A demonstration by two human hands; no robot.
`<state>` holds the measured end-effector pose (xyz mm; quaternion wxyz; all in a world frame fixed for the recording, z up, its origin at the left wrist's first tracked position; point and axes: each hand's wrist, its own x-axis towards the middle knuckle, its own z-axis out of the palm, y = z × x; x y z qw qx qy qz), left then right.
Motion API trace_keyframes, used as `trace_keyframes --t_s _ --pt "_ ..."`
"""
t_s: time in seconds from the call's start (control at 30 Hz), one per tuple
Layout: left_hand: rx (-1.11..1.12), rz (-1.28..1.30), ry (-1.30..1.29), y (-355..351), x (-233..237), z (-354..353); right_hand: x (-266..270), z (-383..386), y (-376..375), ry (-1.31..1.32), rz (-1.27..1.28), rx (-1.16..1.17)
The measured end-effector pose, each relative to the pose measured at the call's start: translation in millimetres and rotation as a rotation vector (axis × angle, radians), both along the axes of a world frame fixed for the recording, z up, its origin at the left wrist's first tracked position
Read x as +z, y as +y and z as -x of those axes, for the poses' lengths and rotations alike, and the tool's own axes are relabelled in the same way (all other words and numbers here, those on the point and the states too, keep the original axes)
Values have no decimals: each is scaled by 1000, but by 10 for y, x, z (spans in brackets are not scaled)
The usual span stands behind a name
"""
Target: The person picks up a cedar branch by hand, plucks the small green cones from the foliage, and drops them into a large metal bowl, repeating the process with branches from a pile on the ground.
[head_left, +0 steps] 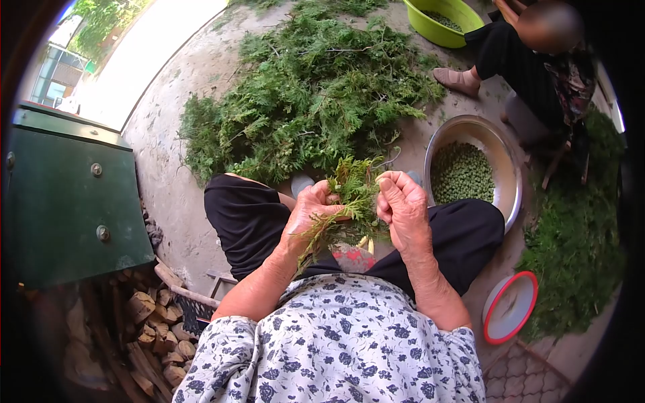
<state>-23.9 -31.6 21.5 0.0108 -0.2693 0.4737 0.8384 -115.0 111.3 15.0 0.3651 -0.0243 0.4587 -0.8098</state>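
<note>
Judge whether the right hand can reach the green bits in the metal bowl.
Probably yes: the bowl stands open near the right hand, the knee hiding only its near edge.

No text, label, brand, number or sign can be read anywhere here.

Head-worn view, forward and down

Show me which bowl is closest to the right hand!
The shiny metal bowl holding little green balls, just right of the right hand. The yellow-green bowl and red-rimmed bowl are farther off.
</note>
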Motion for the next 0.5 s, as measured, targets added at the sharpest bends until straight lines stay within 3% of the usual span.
trace_keyframes --t_s 0.2,0.4,0.47,0.5 --pt "13 122 -34 17 -36 -25 258 177 79 -135 181 -46" --pt "-7 200 16 67 -28 -1 40 189 106 -178 157 179" --pt "-10 201 26 69 -27 -5 36 110 -25 862 -342 92" --pt "-30 230 16 72 -28 -8 68 75 -57 920 -441 82"
